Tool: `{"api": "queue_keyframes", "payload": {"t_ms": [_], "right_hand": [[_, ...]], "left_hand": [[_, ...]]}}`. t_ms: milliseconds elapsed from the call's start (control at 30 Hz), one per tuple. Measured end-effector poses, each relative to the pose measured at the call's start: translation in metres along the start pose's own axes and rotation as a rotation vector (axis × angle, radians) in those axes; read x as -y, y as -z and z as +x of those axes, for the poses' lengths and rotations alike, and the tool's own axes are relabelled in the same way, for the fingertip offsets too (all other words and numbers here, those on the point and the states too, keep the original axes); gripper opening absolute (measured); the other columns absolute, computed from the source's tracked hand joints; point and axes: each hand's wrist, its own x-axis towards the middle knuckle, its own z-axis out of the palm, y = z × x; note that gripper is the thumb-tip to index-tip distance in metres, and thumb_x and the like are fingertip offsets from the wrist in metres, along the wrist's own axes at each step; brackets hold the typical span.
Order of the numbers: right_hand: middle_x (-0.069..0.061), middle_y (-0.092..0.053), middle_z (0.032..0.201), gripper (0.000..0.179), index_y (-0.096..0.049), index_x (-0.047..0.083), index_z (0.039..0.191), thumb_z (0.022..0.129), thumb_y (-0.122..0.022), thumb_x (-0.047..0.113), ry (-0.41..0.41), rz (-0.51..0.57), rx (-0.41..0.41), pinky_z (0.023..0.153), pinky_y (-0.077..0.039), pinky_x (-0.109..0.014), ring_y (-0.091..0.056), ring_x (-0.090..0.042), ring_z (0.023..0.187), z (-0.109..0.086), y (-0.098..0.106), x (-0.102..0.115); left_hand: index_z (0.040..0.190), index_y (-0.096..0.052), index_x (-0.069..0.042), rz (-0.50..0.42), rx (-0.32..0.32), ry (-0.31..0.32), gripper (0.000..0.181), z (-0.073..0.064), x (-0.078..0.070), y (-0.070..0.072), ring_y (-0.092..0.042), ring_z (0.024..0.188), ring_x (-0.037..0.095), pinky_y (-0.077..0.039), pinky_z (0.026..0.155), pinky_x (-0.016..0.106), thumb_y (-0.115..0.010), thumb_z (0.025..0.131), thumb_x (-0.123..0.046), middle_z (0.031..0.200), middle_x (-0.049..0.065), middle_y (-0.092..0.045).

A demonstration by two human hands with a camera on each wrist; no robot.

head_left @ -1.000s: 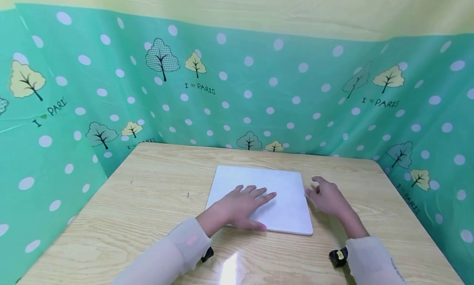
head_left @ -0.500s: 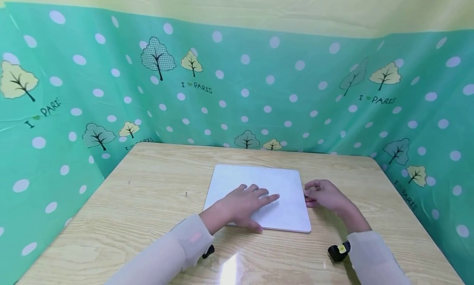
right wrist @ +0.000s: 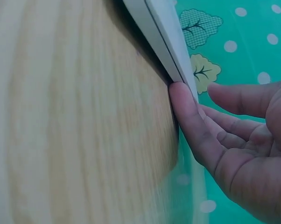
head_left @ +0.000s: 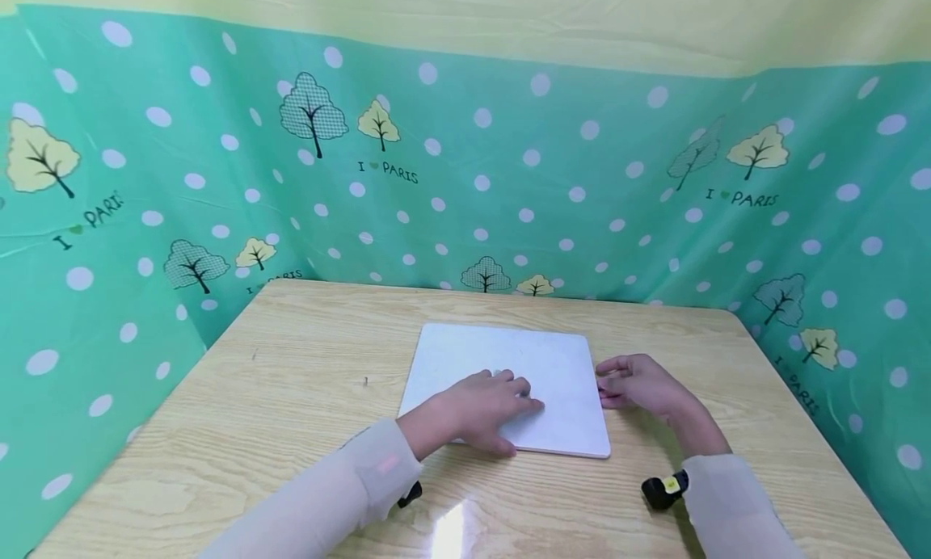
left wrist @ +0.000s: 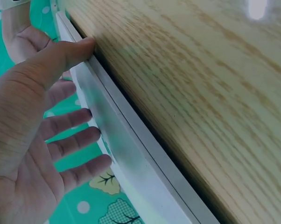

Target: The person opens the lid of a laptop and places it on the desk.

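A closed white laptop point(head_left: 567, 381), a thin slab with a seam along its side, lies flat on the wooden table. My left hand point(head_left: 483, 413) rests across its front left part. In the left wrist view the thumb point(left wrist: 82, 49) is on the front edge and the other fingertips point(left wrist: 101, 161) touch the white top point(left wrist: 140, 186). At the laptop's right side is my right hand point(head_left: 647, 387). Its thumb point(right wrist: 182, 95) touches the seamed edge point(right wrist: 164, 42) in the right wrist view, with the index finger point(right wrist: 238, 98) held apart and the remaining fingers partly hidden.
The light wooden table point(head_left: 291, 365) stretches around the laptop, with a bright reflection near its front. A green dotted curtain point(head_left: 451, 163) with trees hangs behind and at both sides. A black wrist device point(head_left: 660, 492) is under the right sleeve.
My right hand has come against the laptop's right edge, its index finger lowered. The left hand's spread fingers have drawn in a little on the top. The laptop stays in place.
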Motion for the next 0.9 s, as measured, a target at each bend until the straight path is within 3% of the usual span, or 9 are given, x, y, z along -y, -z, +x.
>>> {"api": "queue_keyframes", "payload": {"t_ms": [300,900], "right_hand": [[-0.022,-0.067,0.109,0.039,-0.049,-0.017,0.136,0.102,-0.056,-0.001,-0.001,0.017,0.000,0.082,-0.060,-0.038,-0.070,-0.024,0.095,-0.0007,0.0000,-0.0015],[-0.019,-0.065,0.101,0.038,-0.054,-0.015,0.133,0.096,-0.061,-0.007,0.012,-0.037,-0.026,0.080,-0.061,-0.036,-0.071,-0.022,0.088,0.0004,-0.0020,-0.0015]], "left_hand": [[0.139,-0.063,-0.027,0.032,-0.052,-0.082,0.057,0.0033,-0.0014,-0.0050,-0.052,0.106,0.010,-0.051,0.085,0.028,-0.076,0.086,-0.046,0.130,-0.006,-0.059],[0.127,-0.069,-0.031,0.093,-0.080,-0.146,0.046,0.0014,-0.0019,0.0004,-0.053,0.092,0.009,-0.048,0.065,0.024,-0.076,0.083,-0.044,0.119,-0.011,-0.063]]}}
